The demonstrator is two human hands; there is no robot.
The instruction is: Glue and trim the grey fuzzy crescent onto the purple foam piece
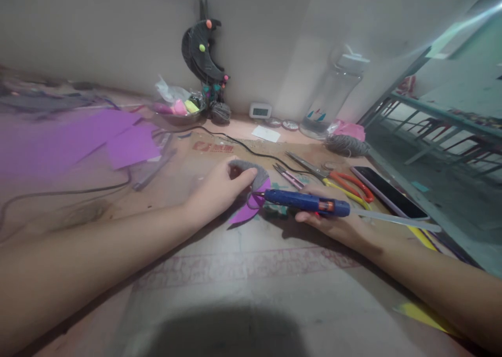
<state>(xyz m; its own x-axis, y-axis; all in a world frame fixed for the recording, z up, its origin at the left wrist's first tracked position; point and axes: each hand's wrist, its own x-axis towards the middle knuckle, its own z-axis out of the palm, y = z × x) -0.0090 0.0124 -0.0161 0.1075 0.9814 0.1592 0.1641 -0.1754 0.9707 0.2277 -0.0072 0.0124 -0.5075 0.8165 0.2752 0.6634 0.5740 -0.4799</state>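
Worktable (188,286), lower centre | our left hand (214,192) pinches purple-grey crescent (246,212); right hand (333,222) grips glue gun (292,200), mid-frame | gluing, we judge; next move needs steady aim

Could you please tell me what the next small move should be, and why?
Perhaps dab glue onto the bare purple piece: the right hand holds the blue glue gun with its nozzle at it, and grey yarn covers only the upper part, pinched by the left hand.
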